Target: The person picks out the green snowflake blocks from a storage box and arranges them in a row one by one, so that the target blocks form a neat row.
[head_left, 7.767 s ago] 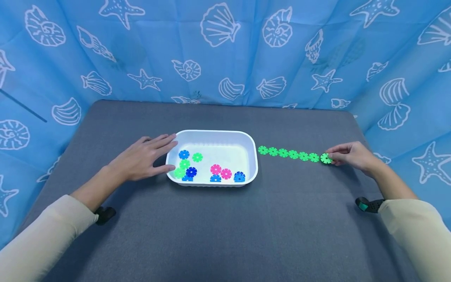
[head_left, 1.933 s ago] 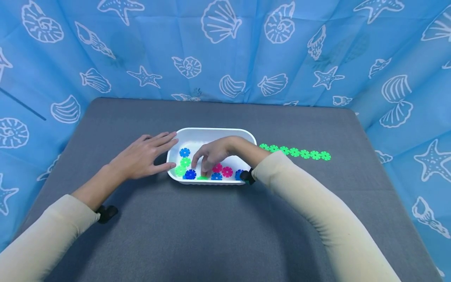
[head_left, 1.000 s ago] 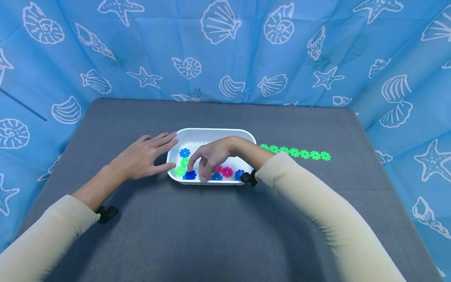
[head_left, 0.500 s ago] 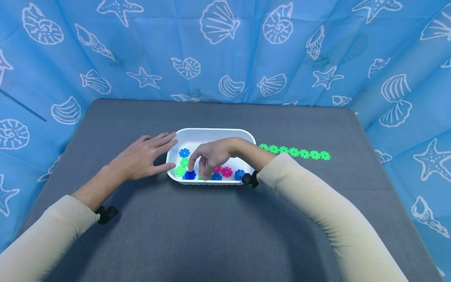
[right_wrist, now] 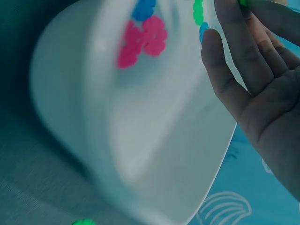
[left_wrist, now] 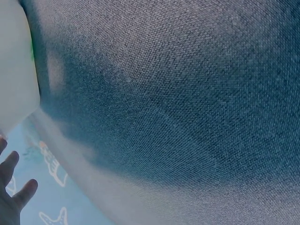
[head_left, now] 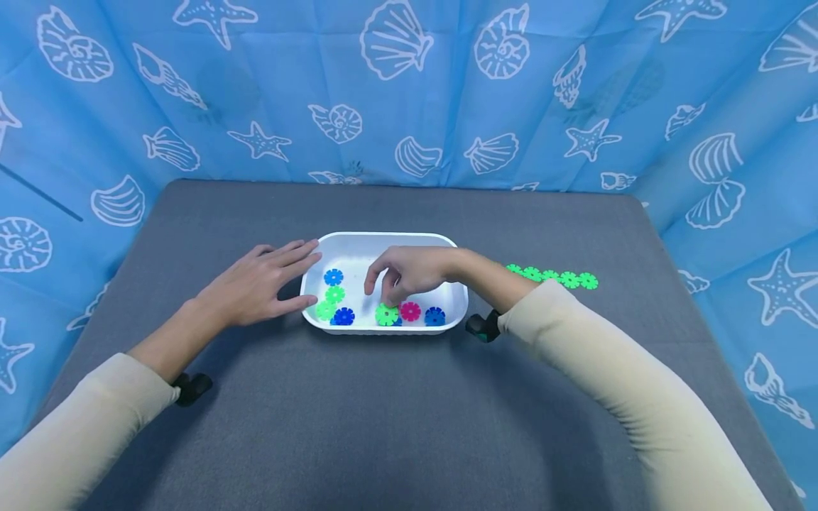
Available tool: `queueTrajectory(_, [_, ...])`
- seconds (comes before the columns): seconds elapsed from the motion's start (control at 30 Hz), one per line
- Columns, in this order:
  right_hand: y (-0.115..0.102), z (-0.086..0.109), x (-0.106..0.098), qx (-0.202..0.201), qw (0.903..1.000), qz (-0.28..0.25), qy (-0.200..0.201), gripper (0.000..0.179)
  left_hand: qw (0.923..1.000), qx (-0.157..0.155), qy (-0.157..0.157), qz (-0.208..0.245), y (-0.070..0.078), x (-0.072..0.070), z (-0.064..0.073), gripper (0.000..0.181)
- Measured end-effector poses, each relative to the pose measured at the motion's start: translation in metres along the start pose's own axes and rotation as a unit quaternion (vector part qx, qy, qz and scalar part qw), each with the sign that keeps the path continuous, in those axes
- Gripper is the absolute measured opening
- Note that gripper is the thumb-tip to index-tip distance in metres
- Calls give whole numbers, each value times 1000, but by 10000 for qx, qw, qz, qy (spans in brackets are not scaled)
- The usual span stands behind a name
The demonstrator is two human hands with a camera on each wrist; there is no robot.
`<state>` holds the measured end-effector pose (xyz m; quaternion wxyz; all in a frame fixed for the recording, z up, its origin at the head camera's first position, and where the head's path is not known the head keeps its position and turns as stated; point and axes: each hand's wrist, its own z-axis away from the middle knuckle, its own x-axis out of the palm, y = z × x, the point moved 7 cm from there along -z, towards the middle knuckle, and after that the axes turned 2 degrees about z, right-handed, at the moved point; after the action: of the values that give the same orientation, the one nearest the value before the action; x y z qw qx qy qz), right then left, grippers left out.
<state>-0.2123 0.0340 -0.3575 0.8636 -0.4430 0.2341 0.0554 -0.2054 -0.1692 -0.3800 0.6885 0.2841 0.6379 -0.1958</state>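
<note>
Over a white plastic tray (head_left: 348,254) my right hand (head_left: 418,273) pinches a green notched disc (head_left: 386,315) between thumb and a finger, near the front wall. In the right wrist view, only a sliver of green shows at the fingertips of that hand (right_wrist: 267,75). Inside the tray lie other flower-like notched discs: blue (head_left: 334,277), light green (head_left: 335,294), dark blue (head_left: 344,316) and pink (head_left: 410,311). With its fingers extended, my left hand (head_left: 258,287) touches the tray's left rim. Part of the tray floor is hidden beneath my right hand.
To the right of the tray, a row of green discs (head_left: 551,276) lies on the grey cloth-covered table (head_left: 358,411); my right forearm hides its near end. A blue shell-patterned curtain (head_left: 396,92) hangs behind and at both sides.
Earlier my right hand set a green disc at the row's far end, then reached into the tray. Just now it has moved right, with a green disc raised off the tray's floor. Left hand unmoved.
</note>
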Motion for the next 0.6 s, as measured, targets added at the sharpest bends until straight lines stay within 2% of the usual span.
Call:
queueTrajectory(0.17, [13, 24, -5, -104, 9992, 53, 379, 31, 10000, 50, 24, 33, 0, 0, 1, 81])
queueTrajectory(0.33, [28, 59, -17, -147, 9971, -200, 721, 28, 10000, 62, 31, 27, 0, 1, 1, 80])
queueTrajectory(0.6, [65, 124, -45, 481, 9846, -627, 1559, 31, 10000, 30, 1, 24, -1, 1, 1, 81])
